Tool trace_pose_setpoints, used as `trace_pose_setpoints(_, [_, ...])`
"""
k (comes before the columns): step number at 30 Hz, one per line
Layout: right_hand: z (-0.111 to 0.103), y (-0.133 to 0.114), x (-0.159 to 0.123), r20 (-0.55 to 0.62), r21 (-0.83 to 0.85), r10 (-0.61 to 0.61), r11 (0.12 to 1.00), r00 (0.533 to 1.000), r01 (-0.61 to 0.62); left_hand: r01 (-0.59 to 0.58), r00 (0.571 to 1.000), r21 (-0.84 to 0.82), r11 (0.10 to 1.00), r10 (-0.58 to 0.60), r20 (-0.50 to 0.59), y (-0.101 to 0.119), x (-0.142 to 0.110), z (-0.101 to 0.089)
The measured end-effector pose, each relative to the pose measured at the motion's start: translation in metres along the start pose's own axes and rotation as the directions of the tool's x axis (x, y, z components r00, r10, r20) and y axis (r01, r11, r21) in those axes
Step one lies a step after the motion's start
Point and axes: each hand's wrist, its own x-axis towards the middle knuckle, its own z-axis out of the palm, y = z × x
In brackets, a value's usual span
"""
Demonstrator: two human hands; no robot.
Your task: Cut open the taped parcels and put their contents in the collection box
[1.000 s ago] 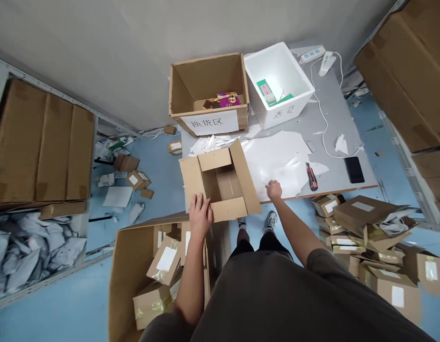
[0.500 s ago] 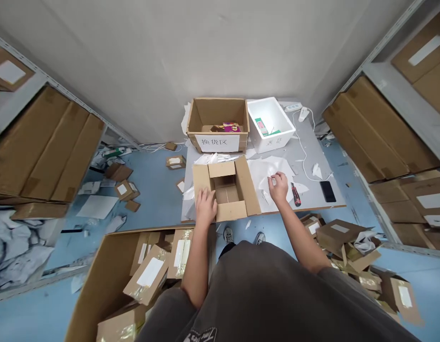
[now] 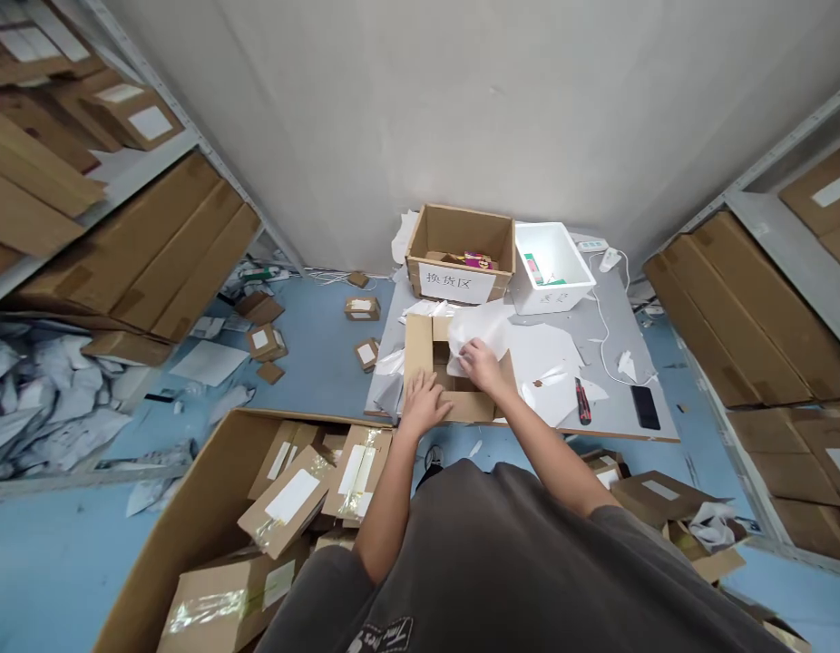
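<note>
An open cardboard box (image 3: 418,349) stands at the table's near edge with its flaps folded out. My left hand (image 3: 425,404) lies on the box's left front flap, fingers spread. Over the box's opening, my right hand (image 3: 481,365) grips a sheet of white paper (image 3: 484,325), which hides part of the box's inside and right flap. To the right, more white paper (image 3: 546,349) lies flat on the table. A red and black box cutter (image 3: 582,402) rests beside that paper.
Behind stand a labelled cardboard box (image 3: 461,281) with small packets and a white foam box (image 3: 554,297). A phone (image 3: 644,407) and a white cable (image 3: 603,336) lie at the right. A large carton (image 3: 181,503) of parcels is at my left; shelves flank both sides.
My right hand has taken hold of a sheet of white paper and moved left with it, over the open box. My left hand stays on the box. The view has shifted.
</note>
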Motion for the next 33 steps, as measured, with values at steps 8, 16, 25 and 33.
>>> trace_pose_setpoints(8, [0.031, -0.009, -0.004, 0.577, 0.041, -0.040, 0.999, 0.815, 0.020, 0.042, 0.998, -0.004, 0.999, -0.042, 0.056, -0.011, -0.042, 0.003])
trace_pose_setpoints(16, [0.006, 0.016, -0.105, 0.176, -0.283, 0.120, 0.957, 0.977, -0.066, 0.167, 0.985, 0.093, 0.981, -0.162, -0.057, -0.007, -0.057, 0.038])
trace_pose_setpoints(25, [0.058, 0.032, -0.135, 0.184, -0.413, 0.383, 0.866, 0.905, -0.283, 0.099, 0.995, 0.052, 0.994, -0.098, -0.020, -0.007, -0.037, 0.053])
trace_pose_setpoints(33, [0.044, 0.018, -0.132, 0.176, -0.410, 0.366, 0.871, 0.914, -0.270, 0.068, 0.997, 0.018, 0.998, -0.069, 0.038, -0.013, -0.041, 0.043])
